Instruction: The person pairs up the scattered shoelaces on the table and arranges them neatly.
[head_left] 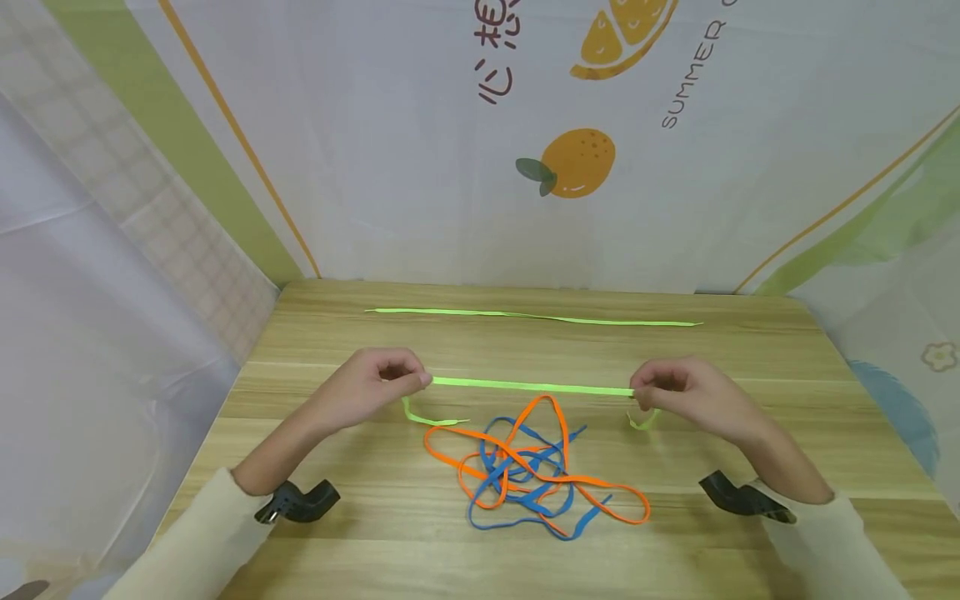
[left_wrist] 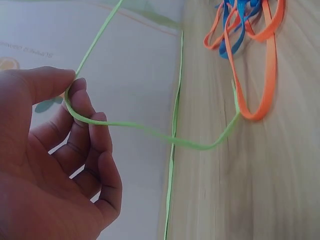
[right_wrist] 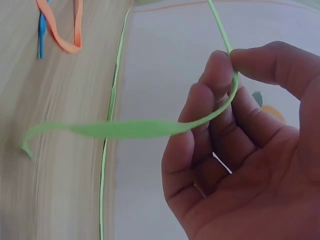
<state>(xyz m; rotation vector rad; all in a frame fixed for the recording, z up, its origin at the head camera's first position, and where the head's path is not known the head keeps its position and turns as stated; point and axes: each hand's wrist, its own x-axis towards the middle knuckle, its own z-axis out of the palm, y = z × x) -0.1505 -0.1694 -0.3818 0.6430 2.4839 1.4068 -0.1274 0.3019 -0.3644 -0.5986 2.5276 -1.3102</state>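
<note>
Over a wood-grain table (head_left: 420,554), before fruit-printed cloth (head_left: 420,183), the left grip (head_left: 372,389) and right grip (head_left: 693,393) pinch a green lace (head_left: 525,386).

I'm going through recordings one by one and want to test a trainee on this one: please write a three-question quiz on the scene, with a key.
1. Multiple choice: how does the flat neon-green fabric lace run between the left hand and the right hand?
A) Knotted
B) Straight
C) Coiled

2. True or false: the flat orange fabric lacing lies apart from the flat blue fabric lacing.

3. Open: where on the pale wood-grain table is the second flat neon-green fabric lace, and how does it lie?

Key
1. B
2. False; they overlap in one loose tangle.
3. Beyond both hands, near the far edge, stretched out nearly straight.
</note>
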